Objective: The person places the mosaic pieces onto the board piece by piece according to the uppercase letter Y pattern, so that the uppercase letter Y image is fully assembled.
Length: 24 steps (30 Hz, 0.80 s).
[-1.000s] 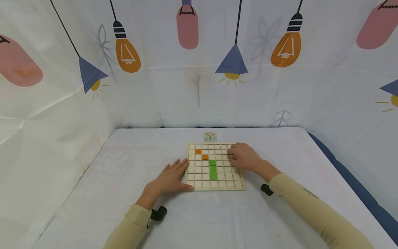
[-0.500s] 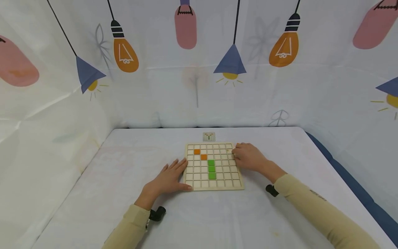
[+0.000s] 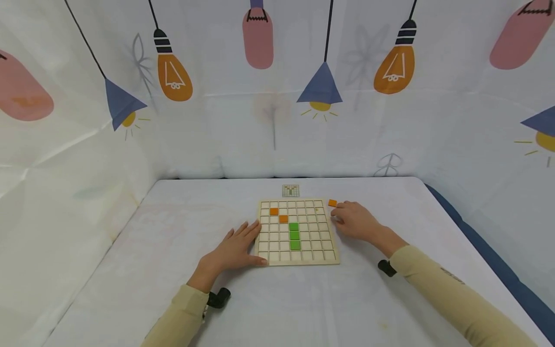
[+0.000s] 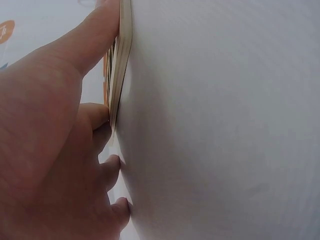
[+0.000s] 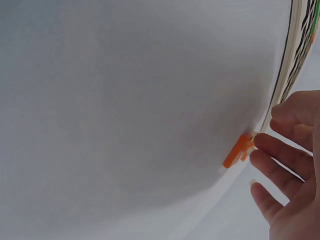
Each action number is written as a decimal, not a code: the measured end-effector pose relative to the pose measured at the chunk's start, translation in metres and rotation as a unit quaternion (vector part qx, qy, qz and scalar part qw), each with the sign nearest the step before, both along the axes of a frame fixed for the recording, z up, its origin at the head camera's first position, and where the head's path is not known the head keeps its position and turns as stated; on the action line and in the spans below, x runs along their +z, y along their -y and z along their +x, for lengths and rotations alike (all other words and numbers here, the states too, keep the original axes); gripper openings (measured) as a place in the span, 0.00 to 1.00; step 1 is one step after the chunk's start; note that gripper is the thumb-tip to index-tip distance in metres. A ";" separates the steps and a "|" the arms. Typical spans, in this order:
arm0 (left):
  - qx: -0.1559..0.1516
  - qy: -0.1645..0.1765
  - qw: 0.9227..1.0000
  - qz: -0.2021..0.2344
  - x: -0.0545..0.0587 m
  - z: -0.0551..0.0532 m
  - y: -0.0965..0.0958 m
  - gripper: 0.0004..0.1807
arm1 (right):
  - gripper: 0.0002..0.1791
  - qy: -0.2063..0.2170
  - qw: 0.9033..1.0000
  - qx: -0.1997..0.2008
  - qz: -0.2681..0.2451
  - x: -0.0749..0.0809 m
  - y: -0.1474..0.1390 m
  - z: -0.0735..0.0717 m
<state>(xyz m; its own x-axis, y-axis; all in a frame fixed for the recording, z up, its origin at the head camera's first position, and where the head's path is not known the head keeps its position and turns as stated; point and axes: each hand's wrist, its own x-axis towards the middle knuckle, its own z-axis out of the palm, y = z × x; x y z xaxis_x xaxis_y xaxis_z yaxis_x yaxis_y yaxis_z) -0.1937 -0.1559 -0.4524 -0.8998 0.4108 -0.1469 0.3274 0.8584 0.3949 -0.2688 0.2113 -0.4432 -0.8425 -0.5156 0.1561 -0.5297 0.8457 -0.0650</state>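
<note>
A square wooden grid board (image 3: 317,244) lies flat on the table, bearing two orange tiles (image 3: 274,211) on a diagonal and a column of three green tiles (image 3: 294,235). My left hand (image 3: 230,250) rests at the board's left side, fingers spread along its edge, thumb at the near left corner. Just past the board's far right corner lies a loose orange tile (image 3: 332,203). The fingertips of my right hand (image 3: 357,220) are right beside it, loosely bent. In the right wrist view, orange pieces (image 5: 236,152) show at those fingertips, partly hidden by them.
A small card (image 3: 290,191) with a printed grid pattern lies behind the board. White cloth covers the table (image 3: 208,202). Behind it hangs a white curtain (image 3: 243,125) printed with lamps and bulbs. Dark blue fabric (image 3: 485,246) shows past the table's right edge.
My right hand has drawn rightward off the board's right side, and the loose orange tile beyond the corner has come into sight. My left hand keeps its place on the board.
</note>
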 end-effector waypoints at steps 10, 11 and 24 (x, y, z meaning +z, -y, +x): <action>0.002 0.003 1.000 0.000 -0.001 -0.001 0.002 0.58 | 0.10 0.019 1.000 -0.014 -0.003 0.002 -0.011 0.004; 0.002 0.002 1.000 0.001 -0.001 -0.001 0.002 0.57 | 0.10 0.018 1.000 -0.014 -0.003 0.001 -0.012 0.004; 0.005 0.001 1.000 0.001 -0.003 -0.001 0.002 0.57 | 0.09 0.017 1.000 -0.021 0.005 -0.004 -0.030 0.002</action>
